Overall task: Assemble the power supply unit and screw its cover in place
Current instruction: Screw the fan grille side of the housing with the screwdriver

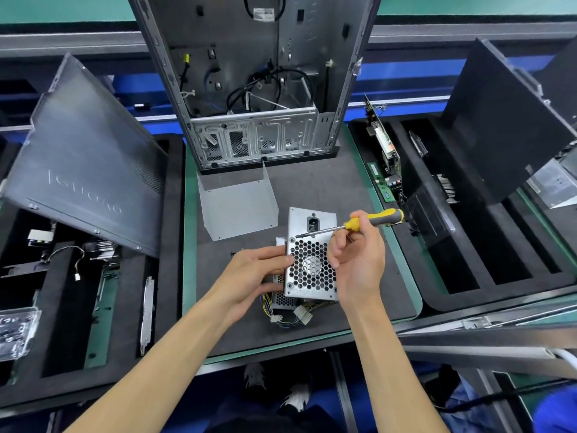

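Screwdriver (359,225) pinched in the right hand (356,260), tip at the upper-left corner of the power supply unit (310,267). The left hand (256,276) grips the unit's left edge (stiff, heavy-looking sheet metal, best held by its sides), just below the loose cover (237,204).

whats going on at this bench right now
A person is putting a power supply together on the dark mat. The left hand steadies its side, while the right hand holds a yellow-handled screwdriver with a screw on its tip at the fan grille's upper left corner. The bent metal cover lies apart, not yet fitted.
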Demonstrator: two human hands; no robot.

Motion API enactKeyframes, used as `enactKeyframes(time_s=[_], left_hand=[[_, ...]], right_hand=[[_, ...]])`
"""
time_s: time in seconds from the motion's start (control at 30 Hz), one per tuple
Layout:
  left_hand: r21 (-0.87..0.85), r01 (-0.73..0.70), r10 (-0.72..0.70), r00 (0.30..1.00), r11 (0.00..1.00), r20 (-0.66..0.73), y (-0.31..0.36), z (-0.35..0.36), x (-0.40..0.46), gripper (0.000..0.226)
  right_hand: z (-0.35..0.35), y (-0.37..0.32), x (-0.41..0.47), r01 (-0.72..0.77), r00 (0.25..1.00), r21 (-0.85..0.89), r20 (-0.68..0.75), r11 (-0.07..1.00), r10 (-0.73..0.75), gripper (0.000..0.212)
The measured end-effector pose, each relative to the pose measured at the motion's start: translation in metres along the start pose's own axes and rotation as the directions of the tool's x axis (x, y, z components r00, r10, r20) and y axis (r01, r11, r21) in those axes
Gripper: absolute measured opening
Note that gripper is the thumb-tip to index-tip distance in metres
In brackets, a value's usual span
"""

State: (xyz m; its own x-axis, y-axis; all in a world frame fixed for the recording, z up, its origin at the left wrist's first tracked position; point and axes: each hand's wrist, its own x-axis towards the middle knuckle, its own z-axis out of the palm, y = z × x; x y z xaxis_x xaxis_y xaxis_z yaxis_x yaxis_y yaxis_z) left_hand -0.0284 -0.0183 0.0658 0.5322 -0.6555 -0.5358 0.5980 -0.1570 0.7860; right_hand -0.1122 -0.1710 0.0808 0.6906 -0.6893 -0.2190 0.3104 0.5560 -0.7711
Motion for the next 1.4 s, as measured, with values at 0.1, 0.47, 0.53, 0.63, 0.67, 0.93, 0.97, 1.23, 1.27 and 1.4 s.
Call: enactKeyframes(time_s=[0.1, 0.47, 0.53, 0.63, 0.67, 0.93, 0.97, 1.23, 1.27, 1.4], left_hand=[[0.006, -0.006, 0.006, 1.000, 1.000, 0.009, 0.001, 0.001, -0.001, 0.021], [-0.007, 0.003, -0.003, 1.000, 1.000, -0.021, -0.002, -0.002, 0.001, 0.025], [-0.004, 0.001, -0.001, 1.000, 1.000, -0.021, -0.002, -0.001, 0.001, 0.024], [0.005, 0.000, 0.000, 1.000, 1.000, -0.015, -0.001, -0.001, 0.000, 0.024], [0.008, 0.001, -0.001, 1.000, 1.000, -0.012, -0.001, -0.001, 0.000, 0.024], [0.021, 0.015, -0.015, 1.000, 1.000, -0.010, 0.000, -0.002, -0.001, 0.025], [0.021, 0.016, -0.016, 1.000, 1.000, -0.013, 0.000, -0.002, -0.001, 0.025], [0.019, 0.009, -0.009, 1.000, 1.000, -0.018, 0.002, 0.001, -0.004, 0.023], [0.021, 0.009, -0.008, 1.000, 1.000, -0.019, 0.003, 0.002, -0.004, 0.022], [0.020, 0.006, -0.005, 1.000, 1.000, -0.024, 0.003, 0.003, -0.005, 0.021]], right_hand=[[0.000, 0.001, 0.000, 0.001, 1.000, -0.005, -0.002, 1.000, -0.001, 0.019], [-0.003, -0.005, 0.003, 0.089, 0.995, -0.131, 0.050, 0.987, -0.083, 0.015], [-0.002, -0.006, 0.004, 0.104, 0.994, -0.179, 0.063, 0.978, -0.094, 0.014], [0.000, -0.006, 0.004, 0.153, 0.987, -0.273, 0.097, 0.950, -0.131, 0.014], [0.001, -0.006, 0.004, 0.173, 0.983, -0.305, 0.114, 0.937, -0.144, 0.014], [0.006, -0.012, 0.002, 0.289, 0.950, -0.447, 0.243, 0.847, -0.196, 0.009], [0.007, -0.012, 0.002, 0.302, 0.945, -0.458, 0.260, 0.836, -0.199, 0.008], [0.011, -0.010, 0.004, 0.392, 0.910, -0.560, 0.351, 0.730, -0.219, 0.006], [0.010, -0.010, 0.004, 0.399, 0.907, -0.571, 0.359, 0.717, -0.219, 0.006], [0.011, -0.011, 0.006, 0.463, 0.879, -0.617, 0.415, 0.637, -0.237, 0.006]])
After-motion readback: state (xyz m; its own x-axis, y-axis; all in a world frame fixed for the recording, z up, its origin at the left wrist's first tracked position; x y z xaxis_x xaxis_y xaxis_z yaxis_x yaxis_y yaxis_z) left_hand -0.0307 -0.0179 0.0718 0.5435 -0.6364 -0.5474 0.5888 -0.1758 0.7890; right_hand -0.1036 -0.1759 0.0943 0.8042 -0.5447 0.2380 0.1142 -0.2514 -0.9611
